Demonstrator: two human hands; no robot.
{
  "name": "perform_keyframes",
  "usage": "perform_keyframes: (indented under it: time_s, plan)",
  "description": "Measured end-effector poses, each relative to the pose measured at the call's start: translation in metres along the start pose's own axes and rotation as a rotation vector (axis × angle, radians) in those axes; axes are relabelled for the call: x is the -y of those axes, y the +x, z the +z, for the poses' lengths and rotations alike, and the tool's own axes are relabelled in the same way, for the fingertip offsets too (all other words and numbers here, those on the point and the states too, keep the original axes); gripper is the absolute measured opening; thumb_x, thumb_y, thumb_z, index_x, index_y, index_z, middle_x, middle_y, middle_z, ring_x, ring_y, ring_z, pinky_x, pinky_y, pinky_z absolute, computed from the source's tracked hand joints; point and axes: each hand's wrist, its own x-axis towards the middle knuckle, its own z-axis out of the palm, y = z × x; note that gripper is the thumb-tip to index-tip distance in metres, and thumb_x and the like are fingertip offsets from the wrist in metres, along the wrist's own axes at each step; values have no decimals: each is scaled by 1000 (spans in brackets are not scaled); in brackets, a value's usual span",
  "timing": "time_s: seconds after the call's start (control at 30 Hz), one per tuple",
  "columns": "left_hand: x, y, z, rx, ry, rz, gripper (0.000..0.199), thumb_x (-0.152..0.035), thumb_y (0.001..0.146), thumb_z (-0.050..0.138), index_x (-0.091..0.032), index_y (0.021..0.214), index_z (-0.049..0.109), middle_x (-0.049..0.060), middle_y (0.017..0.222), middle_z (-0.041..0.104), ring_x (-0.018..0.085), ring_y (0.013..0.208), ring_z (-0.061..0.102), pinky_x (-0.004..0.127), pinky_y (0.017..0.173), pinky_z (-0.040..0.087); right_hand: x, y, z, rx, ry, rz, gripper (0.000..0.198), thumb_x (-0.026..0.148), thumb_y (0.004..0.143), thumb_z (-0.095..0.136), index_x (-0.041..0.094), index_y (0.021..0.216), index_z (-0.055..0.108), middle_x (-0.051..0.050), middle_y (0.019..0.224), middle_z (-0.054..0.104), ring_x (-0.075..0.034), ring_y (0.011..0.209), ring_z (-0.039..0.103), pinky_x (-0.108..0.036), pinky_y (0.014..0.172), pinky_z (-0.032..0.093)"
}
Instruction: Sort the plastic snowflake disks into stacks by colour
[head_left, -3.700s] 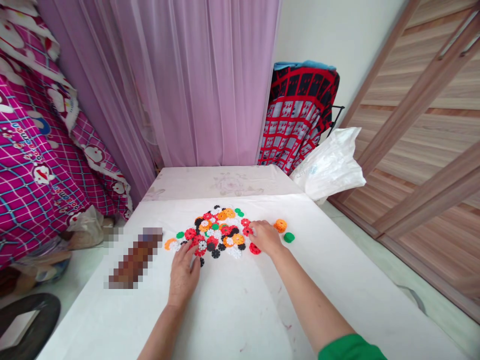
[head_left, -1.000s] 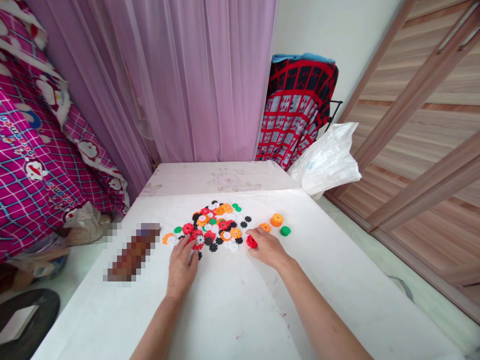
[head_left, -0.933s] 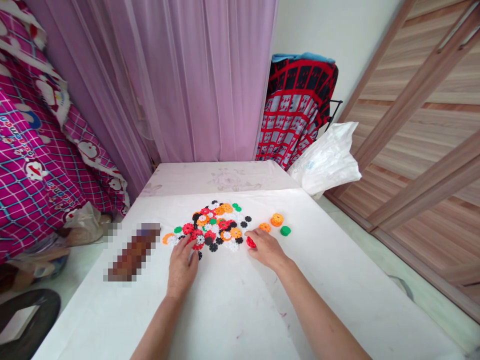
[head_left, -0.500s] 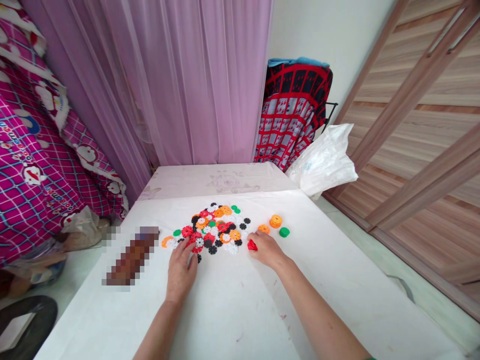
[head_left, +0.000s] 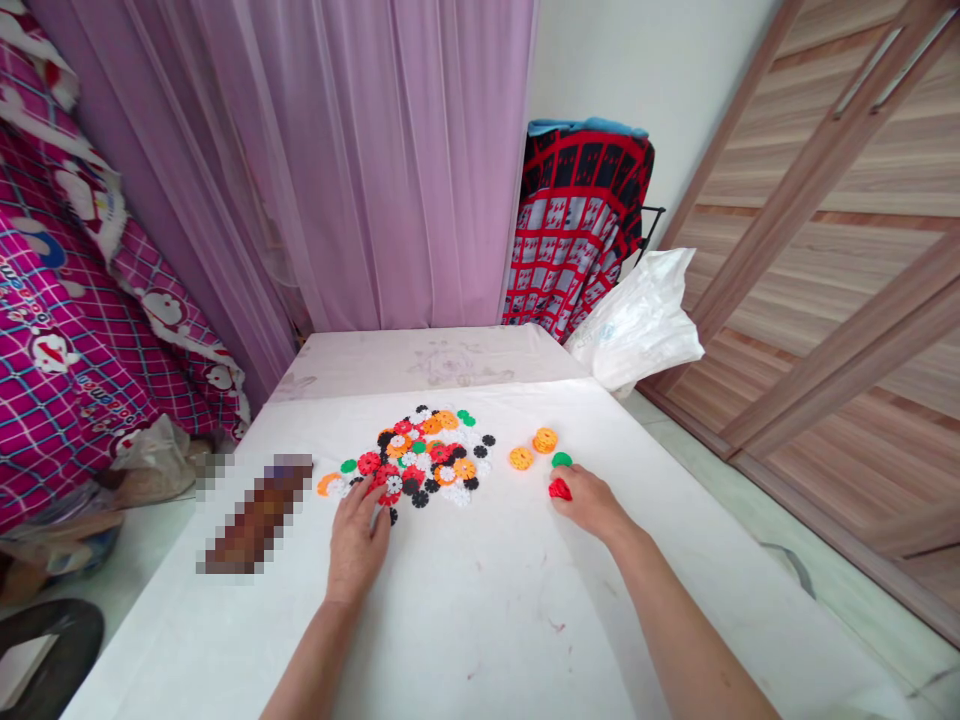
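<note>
A spread pile of notched plastic discs point(head_left: 419, 447) in red, orange, black, white and green lies mid-table. My left hand point(head_left: 358, 530) rests at the pile's near left edge, fingers apart and touching red discs. To the right of the pile, my right hand point(head_left: 592, 503) is closed on several red discs point(head_left: 559, 489), held together at the fingertips just above or on the tabletop; I cannot tell which. Just beyond it sits a green stack of discs point(head_left: 561, 460). Two orange stacks, a taller one point(head_left: 545, 439) and a lower one point(head_left: 520, 458), stand farther back.
The white-covered table point(head_left: 450, 620) has a blurred-out brown object point(head_left: 259, 515) on its left side. A white plastic bag point(head_left: 637, 320) leans at the far right corner. Beyond are a purple curtain point(head_left: 397, 170) and a wooden wardrobe point(head_left: 840, 270).
My right hand has moved right with the red discs, from beside the pile to just in front of the green stack. The left hand stays in place; the view shifts slightly.
</note>
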Motion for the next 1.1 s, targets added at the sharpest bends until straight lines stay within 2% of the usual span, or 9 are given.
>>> perform_keyframes:
  time_s: [0.17, 0.3, 0.43, 0.53, 0.63, 0.8, 0.9, 1.1]
  plan:
    - [0, 0, 0, 12, -10, -26, 32, -32, 89, 46, -22, 108, 69, 11, 126, 64, 29, 122, 56, 50, 104, 46, 1, -2, 0, -10, -4, 22, 23, 19, 77, 58, 21, 99, 64, -5, 99, 61, -17, 84, 55, -25, 72, 34]
    - [0, 0, -1, 28, -18, -31, 31, -32, 88, 47, -22, 108, 69, 11, 127, 64, 29, 122, 55, 51, 104, 45, 7, -5, -7, -4, -22, 40, 29, 23, 79, 59, 21, 107, 64, -7, 109, 61, -20, 98, 56, -26, 77, 37]
    - [0, 0, -2, 38, -24, -40, 30, -31, 88, 48, -24, 109, 69, 9, 127, 64, 29, 122, 55, 50, 105, 44, 19, -6, -18, -99, -48, 38, 30, 27, 83, 59, 23, 112, 64, -8, 117, 60, -22, 107, 54, -28, 81, 39]
    - [0, 0, -2, 44, -21, -31, 31, -31, 88, 48, -22, 109, 69, 11, 128, 63, 29, 122, 55, 50, 105, 44, 34, -1, -21, -95, -44, 38, 24, 25, 86, 56, 22, 109, 65, -7, 114, 63, -21, 106, 56, -28, 82, 40]
    - [0, 0, -2, 44, -11, -19, 32, -31, 89, 46, -21, 110, 68, 12, 130, 62, 30, 122, 55, 51, 104, 45, 50, 6, -15, -85, -41, 68, 27, 22, 87, 54, 20, 113, 62, -9, 117, 62, -21, 106, 57, -28, 83, 41]
    - [0, -1, -2, 35, -10, -8, 33, -32, 89, 46, -19, 110, 69, 13, 128, 63, 30, 121, 56, 51, 103, 45, 72, 20, 2, -143, -9, 115, 44, 24, 87, 55, 16, 131, 50, -15, 132, 53, -23, 108, 57, -29, 85, 42]
    - [0, 0, -2, 40, -21, -17, 32, -32, 89, 47, -21, 109, 69, 12, 128, 63, 30, 122, 55, 51, 103, 45, 78, 30, 10, -136, -25, 136, 43, 24, 89, 53, 16, 131, 50, -17, 125, 57, -24, 105, 58, -31, 85, 42]
    - [0, -1, -2, 40, -16, -17, 32, -31, 89, 47, -21, 110, 69, 12, 128, 63, 29, 121, 56, 52, 103, 46, 78, 47, 14, -113, -92, 126, 28, 17, 90, 49, 15, 116, 58, -15, 107, 64, -24, 98, 61, -31, 80, 41]
